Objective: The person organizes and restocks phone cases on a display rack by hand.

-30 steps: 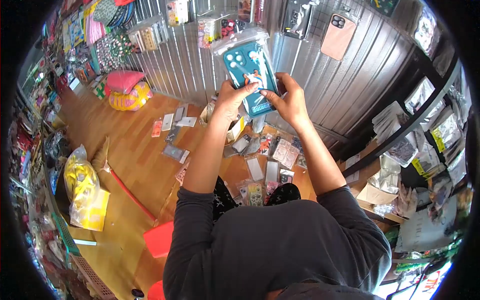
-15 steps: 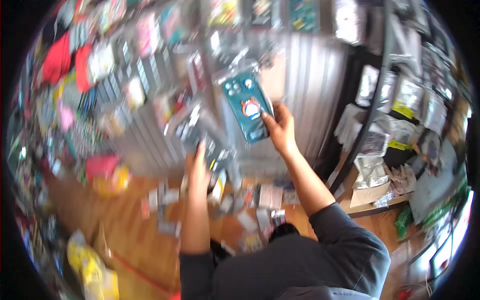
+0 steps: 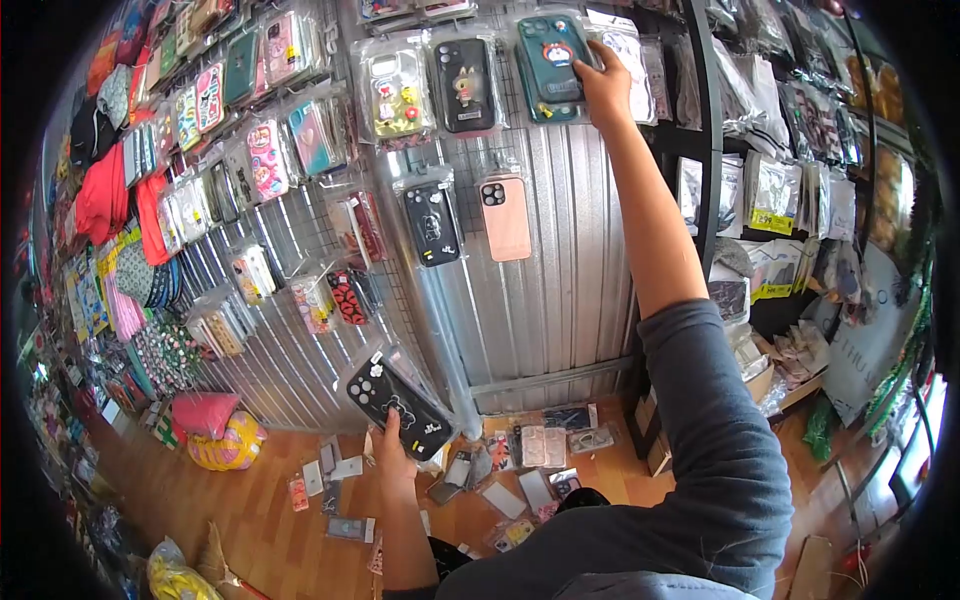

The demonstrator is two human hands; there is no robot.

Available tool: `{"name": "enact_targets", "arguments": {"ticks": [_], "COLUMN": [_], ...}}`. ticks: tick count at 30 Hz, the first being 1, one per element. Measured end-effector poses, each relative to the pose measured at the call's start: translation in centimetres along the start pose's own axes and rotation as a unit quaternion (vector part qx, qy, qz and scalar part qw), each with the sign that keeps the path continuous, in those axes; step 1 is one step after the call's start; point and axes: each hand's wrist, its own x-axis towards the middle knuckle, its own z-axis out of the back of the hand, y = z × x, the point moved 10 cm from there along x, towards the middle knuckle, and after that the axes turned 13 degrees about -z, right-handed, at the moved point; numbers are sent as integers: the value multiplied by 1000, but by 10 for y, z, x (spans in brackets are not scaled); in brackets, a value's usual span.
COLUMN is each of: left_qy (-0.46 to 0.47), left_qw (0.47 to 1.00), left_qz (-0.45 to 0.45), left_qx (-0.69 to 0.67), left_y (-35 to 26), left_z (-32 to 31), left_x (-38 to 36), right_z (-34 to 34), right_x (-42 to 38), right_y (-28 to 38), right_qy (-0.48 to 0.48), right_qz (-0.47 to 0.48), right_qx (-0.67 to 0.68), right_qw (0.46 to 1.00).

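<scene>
My right hand [image 3: 608, 88] is stretched up to the top of the wall rack, its fingers closed on the lower right edge of a teal phone case [image 3: 545, 85]. The case is in clear wrapping, has a cartoon figure on it, and lies over another teal case there. Lower down, my left hand [image 3: 394, 458] grips a black phone case [image 3: 385, 392] in clear plastic, thumb across its front; more packs may lie beneath it. Left of the teal case hangs a black case with a rabbit-like figure [image 3: 465, 88]. Another black case [image 3: 432, 222] and a pink case [image 3: 505, 218] hang below.
Wire racks of packed phone cases [image 3: 265, 160] cover the left wall. A black shelf post [image 3: 708, 130] stands right of my raised arm, with bagged goods behind it. Several loose cases [image 3: 540, 447] lie on the wooden floor [image 3: 260, 490]. A yellow bag [image 3: 228, 440] sits by the wall.
My right hand has moved up and right with the teal case, to the top row of the rack. My left hand, with the black case, appears lower in view.
</scene>
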Motion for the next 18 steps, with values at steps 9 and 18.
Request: {"name": "enact_targets", "arguments": {"ticks": [9,18], "left_qy": [-28,-24], "left_qw": [999,999], "left_qz": [-24,-19], "left_qx": [12,9], "left_y": [-22,-30], "left_z": [10,1], "left_x": [-12,-17], "right_z": [-13,-17], "right_x": [-2,1], "right_y": [-6,-26], "right_qy": [11,6], "right_qz": [-131,-160], "right_qx": [47,40], "right_qw": [990,986]}}
